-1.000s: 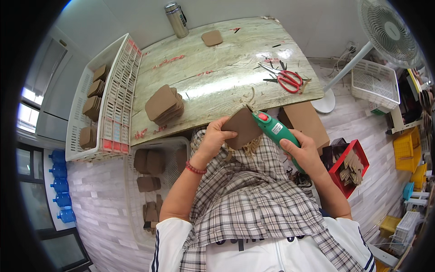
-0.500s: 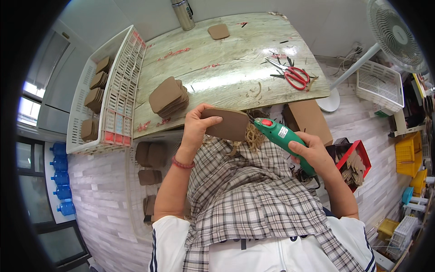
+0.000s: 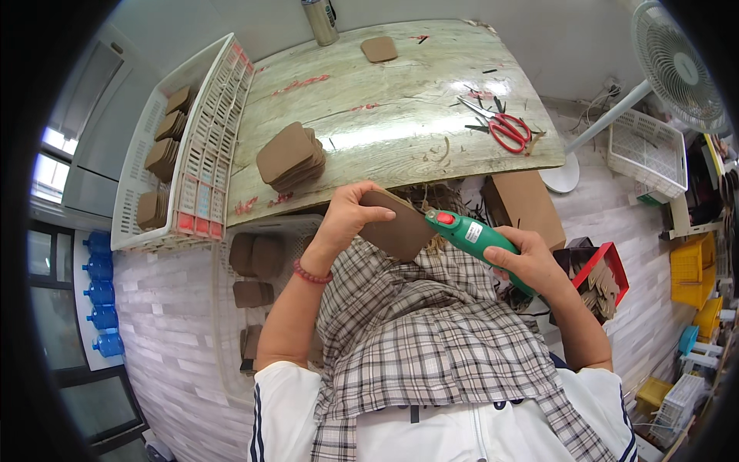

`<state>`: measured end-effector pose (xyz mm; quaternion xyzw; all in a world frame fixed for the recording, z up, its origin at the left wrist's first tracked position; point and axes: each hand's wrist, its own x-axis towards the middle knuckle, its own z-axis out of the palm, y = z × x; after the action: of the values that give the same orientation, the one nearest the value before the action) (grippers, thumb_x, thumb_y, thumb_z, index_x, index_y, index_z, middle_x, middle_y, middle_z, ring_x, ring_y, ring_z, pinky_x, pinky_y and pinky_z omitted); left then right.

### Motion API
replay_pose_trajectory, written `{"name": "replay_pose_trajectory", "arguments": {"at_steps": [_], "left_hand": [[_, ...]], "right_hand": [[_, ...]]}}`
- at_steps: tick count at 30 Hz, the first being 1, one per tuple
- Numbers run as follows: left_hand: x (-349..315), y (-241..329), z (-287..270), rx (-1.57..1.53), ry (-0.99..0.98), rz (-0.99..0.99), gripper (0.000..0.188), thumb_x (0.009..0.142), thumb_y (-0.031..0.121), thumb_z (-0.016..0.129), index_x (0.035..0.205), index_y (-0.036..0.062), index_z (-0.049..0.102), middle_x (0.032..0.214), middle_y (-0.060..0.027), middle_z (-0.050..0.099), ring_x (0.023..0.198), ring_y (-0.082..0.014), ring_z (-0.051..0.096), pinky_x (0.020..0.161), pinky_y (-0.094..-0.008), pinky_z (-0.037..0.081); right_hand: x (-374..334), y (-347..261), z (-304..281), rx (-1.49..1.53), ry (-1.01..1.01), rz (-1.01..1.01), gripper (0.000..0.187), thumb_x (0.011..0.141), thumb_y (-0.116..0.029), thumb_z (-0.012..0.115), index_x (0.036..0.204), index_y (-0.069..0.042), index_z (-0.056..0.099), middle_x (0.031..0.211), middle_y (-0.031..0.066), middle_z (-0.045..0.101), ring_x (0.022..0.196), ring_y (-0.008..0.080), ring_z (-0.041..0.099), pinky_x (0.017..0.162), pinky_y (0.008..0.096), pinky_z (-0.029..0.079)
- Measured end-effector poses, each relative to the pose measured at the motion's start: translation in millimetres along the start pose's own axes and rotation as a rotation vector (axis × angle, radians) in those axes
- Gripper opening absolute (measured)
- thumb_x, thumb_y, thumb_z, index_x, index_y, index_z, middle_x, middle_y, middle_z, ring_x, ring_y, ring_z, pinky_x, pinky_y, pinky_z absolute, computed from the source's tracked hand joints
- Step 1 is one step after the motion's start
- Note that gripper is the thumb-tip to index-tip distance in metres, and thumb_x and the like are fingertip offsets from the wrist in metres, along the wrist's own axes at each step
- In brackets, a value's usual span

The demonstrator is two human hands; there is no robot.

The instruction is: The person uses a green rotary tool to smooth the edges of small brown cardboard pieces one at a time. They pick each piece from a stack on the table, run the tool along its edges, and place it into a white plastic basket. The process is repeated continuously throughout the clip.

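Note:
My left hand (image 3: 348, 223) pinches a flat brown pad with rounded corners (image 3: 400, 231), thumb on its face, above my checked apron. Wrapped in my right hand (image 3: 527, 259) is a green handheld electric cutter (image 3: 471, 236) with a red button. The cutter's tip meets the pad's upper right edge; whether it is biting in, I cannot tell. Curly trimmings hang just behind the tip. A stack of similar pads (image 3: 289, 158) rests on the table near its front edge, and one single pad (image 3: 379, 49) lies toward the back.
On the table (image 3: 362, 85), red-handled scissors (image 3: 504, 129) lie at the right among dark scraps. A white crate (image 3: 202, 154) with pads stands at the left, and another holding pads (image 3: 252, 256) is below. Rightward are a cardboard box (image 3: 523, 212), a red-edged box (image 3: 612, 269) and a fan (image 3: 677, 65).
The pad has turned clockwise in my left hand, so its right end points lower. The cutter has moved slightly left and its tip now touches the pad's edge.

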<state>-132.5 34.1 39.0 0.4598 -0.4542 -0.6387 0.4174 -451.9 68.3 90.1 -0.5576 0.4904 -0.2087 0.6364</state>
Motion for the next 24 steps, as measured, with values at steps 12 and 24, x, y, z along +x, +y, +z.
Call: {"name": "replay_pose_trajectory", "arguments": {"at_steps": [12, 24], "left_hand": [[-9.9, 13.9, 10.4, 0.245, -0.205, 0.07, 0.084, 0.066, -0.009, 0.072, 0.143, 0.0041, 0.041, 0.128, -0.0084, 0.054, 0.093, -0.0105, 0.058, 0.085, -0.0265, 0.049], [-45.4, 21.4, -133.9, -0.241, 0.571, 0.335, 0.027, 0.085, -0.003, 0.061, 0.111, 0.0018, 0.059, 0.105, -0.0105, 0.065, 0.095, -0.0186, 0.064, 0.085, -0.0332, 0.054]], "right_hand": [[19.8, -6.8, 18.6, 0.001, -0.084, -0.021, 0.034, 0.09, -0.027, 0.066, 0.107, 0.002, 0.062, 0.072, 0.0023, 0.057, 0.061, 0.0074, 0.053, 0.056, 0.0228, 0.043], [35.8, 29.6, 23.9, 0.093, 0.139, -0.004, 0.028, 0.093, -0.027, 0.06, 0.096, 0.0, 0.06, 0.069, 0.0044, 0.058, 0.056, 0.0099, 0.053, 0.052, 0.024, 0.043]]}}
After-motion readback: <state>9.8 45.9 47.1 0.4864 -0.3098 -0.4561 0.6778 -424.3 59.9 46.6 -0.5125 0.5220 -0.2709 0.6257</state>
